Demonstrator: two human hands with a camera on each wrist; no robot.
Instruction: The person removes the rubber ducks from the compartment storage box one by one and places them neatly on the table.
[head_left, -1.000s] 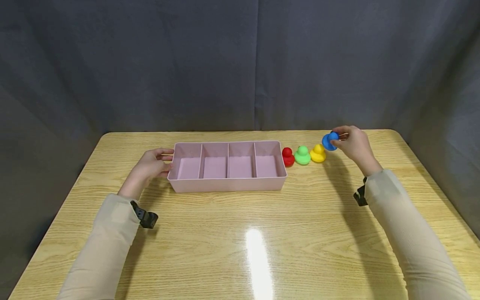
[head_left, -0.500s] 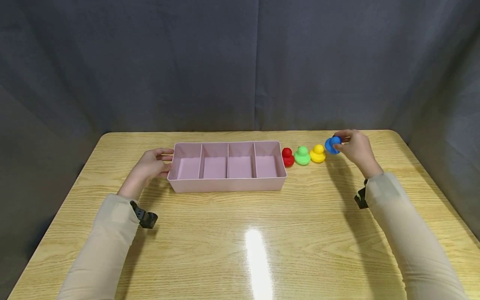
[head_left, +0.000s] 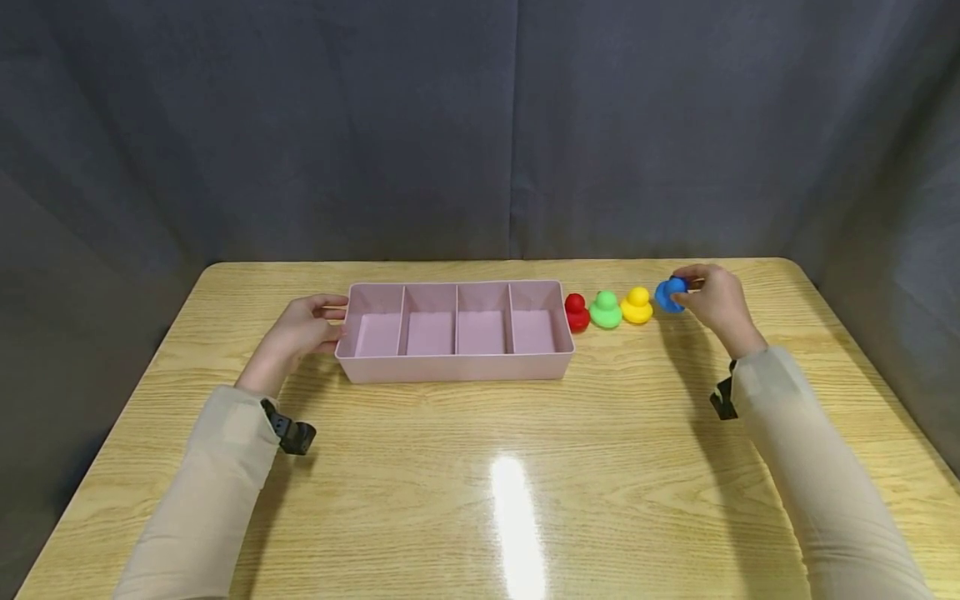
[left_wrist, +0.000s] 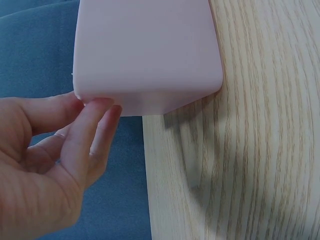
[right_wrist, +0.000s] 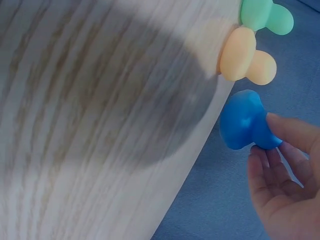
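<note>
The right hand (head_left: 717, 300) pinches a blue duck (head_left: 670, 295) between thumb and fingertips, holding it at the far right end of a row of toy ducks, just beside the yellow duck (head_left: 637, 306); the right wrist view confirms the fingers (right_wrist: 272, 131) closed on the blue duck's head end, though whether its base touches the table (head_left: 480, 483) cannot be told. The row runs leftward from there: yellow duck, green duck (head_left: 605, 310), then red duck (head_left: 576, 312), the last standing just beside the right end wall of the pink tray (head_left: 454, 365). The tray lies lengthwise across the far half of the wooden table and is divided into four compartments, all showing bare floors. The left hand (head_left: 300, 332) rests against the tray's left end wall; in the left wrist view its thumb and fingertips (left_wrist: 95, 112) touch the upper edge at a corner, lightly bent, with no firm clasp evident. Both forearms wear beige sleeves (head_left: 217, 492). A dark grey cloth backdrop (head_left: 480, 125) hangs behind the table.
</note>
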